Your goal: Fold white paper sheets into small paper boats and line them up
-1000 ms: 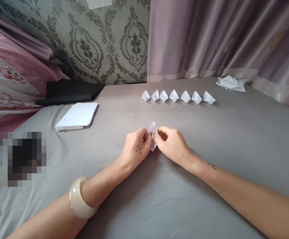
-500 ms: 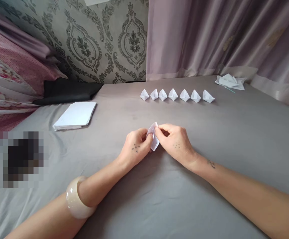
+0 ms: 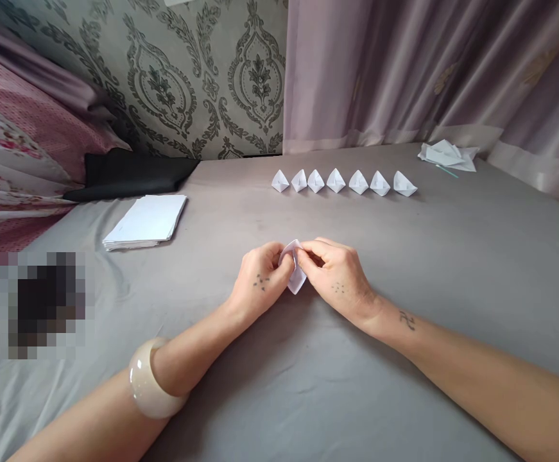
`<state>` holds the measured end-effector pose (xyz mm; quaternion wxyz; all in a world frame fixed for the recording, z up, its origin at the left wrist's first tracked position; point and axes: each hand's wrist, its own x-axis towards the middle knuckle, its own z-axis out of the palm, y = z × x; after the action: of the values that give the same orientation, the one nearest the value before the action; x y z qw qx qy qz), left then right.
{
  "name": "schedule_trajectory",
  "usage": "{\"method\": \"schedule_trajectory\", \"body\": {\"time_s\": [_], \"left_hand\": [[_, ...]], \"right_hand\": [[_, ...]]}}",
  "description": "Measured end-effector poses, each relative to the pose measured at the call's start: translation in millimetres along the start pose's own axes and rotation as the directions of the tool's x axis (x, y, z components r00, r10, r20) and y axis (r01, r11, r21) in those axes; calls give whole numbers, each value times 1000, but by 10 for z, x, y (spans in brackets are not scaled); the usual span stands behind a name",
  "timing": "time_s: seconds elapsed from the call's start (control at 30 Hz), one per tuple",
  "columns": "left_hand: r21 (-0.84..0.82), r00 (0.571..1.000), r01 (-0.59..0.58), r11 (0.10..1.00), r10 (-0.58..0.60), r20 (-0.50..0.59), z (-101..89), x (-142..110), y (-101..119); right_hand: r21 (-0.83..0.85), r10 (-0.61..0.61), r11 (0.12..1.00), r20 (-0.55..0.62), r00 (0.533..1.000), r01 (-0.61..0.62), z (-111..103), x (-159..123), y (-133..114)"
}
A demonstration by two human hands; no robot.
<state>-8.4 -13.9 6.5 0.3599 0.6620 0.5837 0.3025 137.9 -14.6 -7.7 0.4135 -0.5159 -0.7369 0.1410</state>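
Between my two hands is a small folded paper boat, white and tilted on end, with its hollow partly opened toward me. My left hand is closed on its left side, the thumb pressed into the fold. My right hand pinches its upper right edge with thumb and fingers. The far fingertips of both hands are hidden behind the paper and the hands. Beyond them, several finished white paper boats stand in a row on the grey cloth.
A stack of white paper lies at the left, near a black folded cloth. Loose white papers and a thin light-blue stick lie at the far right. The grey cloth covers the surface up to the patterned wall and curtains.
The boat and both hands have shifted slightly left. My left thumb sits deeper in the fold, and the paper's hollow looks a little wider.
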Motion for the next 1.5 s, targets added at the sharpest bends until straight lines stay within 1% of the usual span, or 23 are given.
{"method": "schedule_trajectory", "body": {"time_s": [0.1,0.23,0.33,0.5,0.57,0.67,0.73,0.8,0.87,0.97,1.03,1.1,1.27,1.5], "left_hand": [[2,1000,-5,1000,5,-16,2,11,-29],[-6,999,-2,1000,2,-49,0,1,-22],[-13,998,6,1000,-7,-65,-1,-19,17],[32,994,-5,999,9,-106,0,-27,56],[-2,993,0,1000,-1,-114,0,-13,42],[-111,994,10,994,-22,-109,-6,13,5],[-164,995,10,986,-25,-93,-13,25,-17],[-204,997,25,979,-40,-68,-20,29,-30],[-243,997,75,967,-80,-10,-25,28,-36],[-290,984,170,942,-146,103,-25,25,-41],[-310,975,205,928,-166,150,-18,26,-51],[-321,971,219,922,-172,166,-8,29,-64],[-314,973,220,923,-184,143,3,32,-77],[-268,966,224,937,-177,189,-11,22,-40]], "right_hand": [[8,-13,1000,3,1000,13,4,-4,-2],[49,7,999,25,1000,-8,7,-5,-14],[88,47,995,46,998,-51,3,-3,-26],[148,131,979,79,988,-142,-18,27,-57],[193,215,952,128,968,-237,-23,42,-65],[255,346,874,271,898,-414,-16,50,-51],[290,380,821,364,850,-491,-8,44,-29],[325,388,787,401,830,-525,-4,38,-6],[345,403,778,367,838,-525,-9,39,11],[341,423,794,287,860,-504,-22,52,26],[342,422,798,272,865,-496,-30,59,28],[358,405,796,286,868,-489,-33,62,24],[398,358,786,330,873,-473,-41,61,7],[482,347,743,317,883,-465,-50,65,4]]}}
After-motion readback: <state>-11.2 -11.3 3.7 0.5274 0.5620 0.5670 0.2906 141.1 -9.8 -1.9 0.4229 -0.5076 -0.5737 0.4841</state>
